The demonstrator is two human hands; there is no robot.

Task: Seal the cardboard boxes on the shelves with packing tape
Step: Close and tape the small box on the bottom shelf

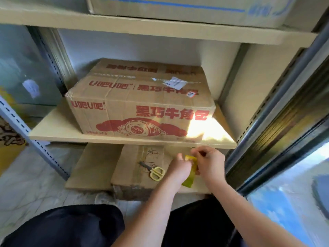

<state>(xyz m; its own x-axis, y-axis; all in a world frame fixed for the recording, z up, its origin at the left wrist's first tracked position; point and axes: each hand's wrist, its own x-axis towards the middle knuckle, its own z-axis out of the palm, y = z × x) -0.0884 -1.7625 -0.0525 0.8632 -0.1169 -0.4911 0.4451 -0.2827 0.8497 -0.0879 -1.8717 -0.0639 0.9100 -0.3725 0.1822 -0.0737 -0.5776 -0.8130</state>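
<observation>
A cardboard box (140, 107) with red print sits on the middle shelf (58, 129), clear tape along its top seam. Below it, a plain brown box (131, 168) with handwriting rests on the bottom level. Yellow-handled scissors (154, 171) lie on that lower box. Both hands meet just under the shelf's front edge, over the lower box's right side. My left hand (178, 168) and my right hand (210, 161) both hold a yellowish roll of packing tape (191, 172) between them. The right fingers pinch near its top. Most of the roll is hidden by the hands.
Another box (178, 9) with blue print stands on the top shelf. Metal shelf uprights (23, 129) run at left and right. A flat cardboard sheet (92, 166) lies left of the lower box. My dark-trousered knees (71, 227) are at the bottom. Pale floor at left.
</observation>
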